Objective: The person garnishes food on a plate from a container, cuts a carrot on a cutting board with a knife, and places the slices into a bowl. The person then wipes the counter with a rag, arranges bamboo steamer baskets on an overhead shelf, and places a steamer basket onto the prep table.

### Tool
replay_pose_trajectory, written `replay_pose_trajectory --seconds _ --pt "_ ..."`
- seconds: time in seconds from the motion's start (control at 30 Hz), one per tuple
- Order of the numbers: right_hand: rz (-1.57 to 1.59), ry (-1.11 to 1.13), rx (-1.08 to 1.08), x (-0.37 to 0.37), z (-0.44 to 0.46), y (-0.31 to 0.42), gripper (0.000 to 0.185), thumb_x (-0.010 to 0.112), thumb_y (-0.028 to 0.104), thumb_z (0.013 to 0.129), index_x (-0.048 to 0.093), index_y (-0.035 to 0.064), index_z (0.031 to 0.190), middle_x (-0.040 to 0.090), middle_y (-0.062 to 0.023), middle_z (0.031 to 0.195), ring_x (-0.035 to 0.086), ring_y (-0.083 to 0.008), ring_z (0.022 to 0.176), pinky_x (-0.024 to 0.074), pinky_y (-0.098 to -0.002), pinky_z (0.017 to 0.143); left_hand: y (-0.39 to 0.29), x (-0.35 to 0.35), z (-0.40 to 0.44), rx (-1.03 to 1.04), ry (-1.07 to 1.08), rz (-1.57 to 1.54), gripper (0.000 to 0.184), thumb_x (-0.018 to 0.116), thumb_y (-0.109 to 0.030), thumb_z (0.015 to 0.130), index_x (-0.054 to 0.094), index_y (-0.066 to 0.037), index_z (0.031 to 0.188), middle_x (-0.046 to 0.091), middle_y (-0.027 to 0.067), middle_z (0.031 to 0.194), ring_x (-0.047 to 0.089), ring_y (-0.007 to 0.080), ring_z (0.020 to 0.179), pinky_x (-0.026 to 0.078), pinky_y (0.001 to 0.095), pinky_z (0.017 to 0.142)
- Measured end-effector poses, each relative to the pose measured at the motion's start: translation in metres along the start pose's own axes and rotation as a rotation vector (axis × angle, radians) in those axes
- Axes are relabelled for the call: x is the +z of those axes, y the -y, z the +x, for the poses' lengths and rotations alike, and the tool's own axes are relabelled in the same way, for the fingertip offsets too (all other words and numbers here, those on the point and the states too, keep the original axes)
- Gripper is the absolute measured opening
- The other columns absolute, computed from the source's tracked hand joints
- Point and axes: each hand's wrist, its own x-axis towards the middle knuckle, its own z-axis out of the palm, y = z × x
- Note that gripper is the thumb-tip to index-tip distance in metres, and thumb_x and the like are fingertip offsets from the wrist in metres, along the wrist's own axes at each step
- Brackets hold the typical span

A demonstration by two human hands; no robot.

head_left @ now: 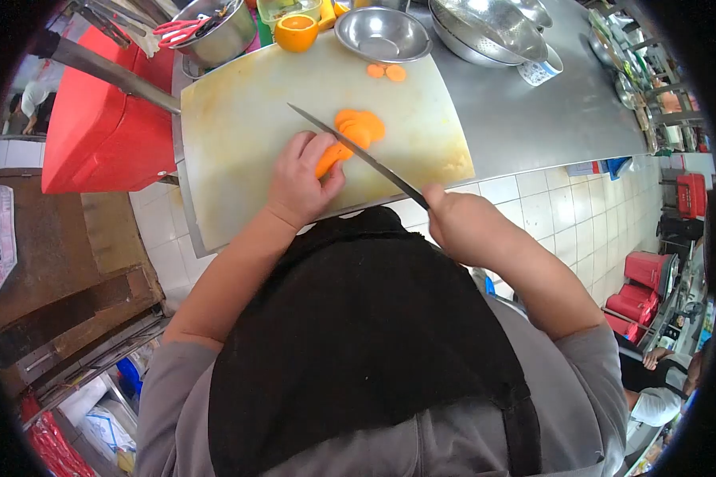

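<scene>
On a pale cutting board (239,143), my left hand (301,179) is closed around an orange carrot piece (326,161), its fingertips beside the knife blade. My right hand (463,225) grips the handle of a long knife (382,168). The blade lies diagonally across the carrot, its tip pointing to the upper left. Overlapping round carrot slices (363,126) rest just beyond the blade. A few small carrot slices (394,73) sit near the board's far edge, below a steel bowl (383,33).
A halved orange (296,33) is at the board's far edge. Behind it stands a steel pot (215,40) with red-handled tools. Colanders (485,32) and a patterned cup (542,67) are at the right. A red bin (107,119) stands left. Another person (660,381) is at the lower right.
</scene>
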Motion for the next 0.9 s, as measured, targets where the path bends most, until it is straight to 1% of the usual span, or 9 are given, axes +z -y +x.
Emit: replay_pose_trajectory --seconds 0.13,0.23,0.33,0.43,0.53,0.63,0.73,0.83,0.9 --pt "0.096 -0.108 -0.059 0.034 0.045 0.000 0.016 0.053 0.009 0.094 0.049 -0.0018 0.106 0.065 -0.0241 0.079 0.065 -0.0463 0.077 0.0499 -0.0548 0.069 -0.005 -0.001 0.001 -0.006 -0.017 -0.009 0.036 0.070 -0.009 0.079 0.061 -0.005 0.113 0.061 0.0196 0.108 0.063 0.0390 0.097 0.054 0.0434 0.085" --pt "0.119 -0.139 -0.070 0.036 0.051 -0.002 0.016 0.053 0.008 0.094 0.048 -0.0011 0.106 0.065 -0.0242 0.079 0.064 -0.0468 0.078 0.0497 -0.0551 0.069 -0.005 -0.001 0.001 0.015 -0.026 -0.006 0.036 0.070 -0.009 0.079 0.060 -0.006 0.113 0.061 0.0196 0.109 0.063 0.0390 0.097 0.054 0.0435 0.085" --pt "0.076 -0.116 -0.008 0.018 0.029 0.001 0.018 0.052 0.008 0.095 0.047 -0.0002 0.110 0.065 -0.0240 0.080 0.063 -0.0469 0.077 0.0494 -0.0555 0.069 -0.004 -0.002 -0.001 0.003 -0.031 0.004 0.036 0.070 -0.009 0.079 0.060 -0.006 0.113 0.062 0.0196 0.110 0.064 0.0394 0.097 0.054 0.0440 0.084" --pt "0.046 -0.033 0.018 -0.008 -0.005 0.006 0.017 0.050 0.006 0.092 0.051 -0.0017 0.106 0.068 -0.0259 0.087 0.067 -0.0450 0.087 0.0519 -0.0536 0.075 -0.003 0.000 -0.002 -0.003 -0.022 0.008 0.036 0.071 -0.010 0.079 0.060 -0.005 0.113 0.061 0.0197 0.110 0.064 0.0397 0.096 0.055 0.0442 0.084" --pt "0.010 0.009 0.007 -0.006 -0.015 -0.003 0.017 0.052 0.005 0.091 0.050 -0.0019 0.106 0.067 -0.0254 0.084 0.067 -0.0454 0.084 0.0522 -0.0529 0.073 -0.003 -0.001 -0.001 -0.003 -0.028 -0.005 0.035 0.070 -0.011 0.079 0.061 -0.005 0.112 0.061 0.0198 0.109 0.063 0.0398 0.095 0.054 0.0442 0.084" --pt "0.020 0.008 -0.007 -0.002 -0.010 -0.001 0.017 0.053 0.005 0.091 0.050 -0.0021 0.106 0.068 -0.0259 0.085 0.067 -0.0454 0.084 0.0524 -0.0534 0.073 -0.003 -0.001 0.000 -0.002 -0.028 0.001 0.034 0.070 -0.010 0.079 0.061 -0.005 0.111 0.061 0.0196 0.108 0.063 0.0397 0.095 0.054 0.0440 0.084" --pt "0.043 -0.054 -0.025 0.024 0.024 -0.001 0.017 0.052 0.006 0.092 0.050 -0.0019 0.107 0.068 -0.0261 0.085 0.068 -0.0455 0.085 0.0525 -0.0541 0.073 -0.004 -0.001 -0.001 -0.001 -0.019 -0.005 0.034 0.070 -0.010 0.079 0.061 -0.005 0.111 0.061 0.0194 0.107 0.063 0.0394 0.096 0.054 0.0439 0.084" --pt "0.124 -0.115 -0.064 0.037 0.047 -0.003 0.018 0.051 0.009 0.096 0.047 -0.0010 0.110 0.065 -0.0259 0.082 0.064 -0.0481 0.081 0.0501 -0.0559 0.073 -0.003 0.000 0.001 0.018 -0.039 -0.013 0.035 0.070 -0.009 0.079 0.060 -0.005 0.112 0.061 0.0194 0.107 0.063 0.0395 0.096 0.054 0.0440 0.084" --pt "0.108 -0.087 -0.025 0.033 0.042 -0.002 0.018 0.051 0.010 0.096 0.047 -0.0005 0.110 0.065 -0.0254 0.083 0.064 -0.0478 0.081 0.0498 -0.0559 0.072 -0.004 0.000 -0.001 0.018 -0.055 -0.019 0.035 0.071 -0.009 0.079 0.060 -0.005 0.112 0.061 0.0194 0.107 0.063 0.0396 0.096 0.054 0.0440 0.084"
